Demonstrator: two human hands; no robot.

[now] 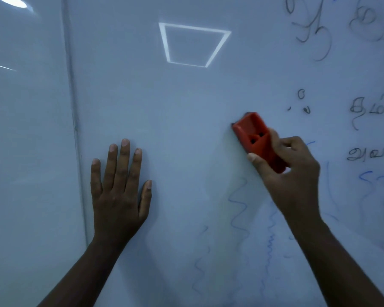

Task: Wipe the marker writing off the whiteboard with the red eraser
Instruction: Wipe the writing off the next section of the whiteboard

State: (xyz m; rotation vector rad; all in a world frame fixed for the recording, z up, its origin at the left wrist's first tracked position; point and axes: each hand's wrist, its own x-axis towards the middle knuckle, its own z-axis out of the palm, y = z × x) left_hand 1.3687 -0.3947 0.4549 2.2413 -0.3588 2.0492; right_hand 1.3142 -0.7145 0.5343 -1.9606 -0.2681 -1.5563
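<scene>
The right hand (290, 171) has its grip curled round a red, boxy plastic eraser (255, 138), pressed to the glossy white whiteboard (186, 129) beside dark marker writing (364, 111). The left hand (118, 191) lies flat, fingers straight.

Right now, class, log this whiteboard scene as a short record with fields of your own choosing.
surface: whiteboard, upright
left hand: flat on the board, fingers straight
right hand: grip around the red eraser
eraser: pressed to the board
black writing: upper right, unwiped
blue squiggles: lower middle, faint
wiped area: centre, no marks
reflection: square ceiling light
</scene>
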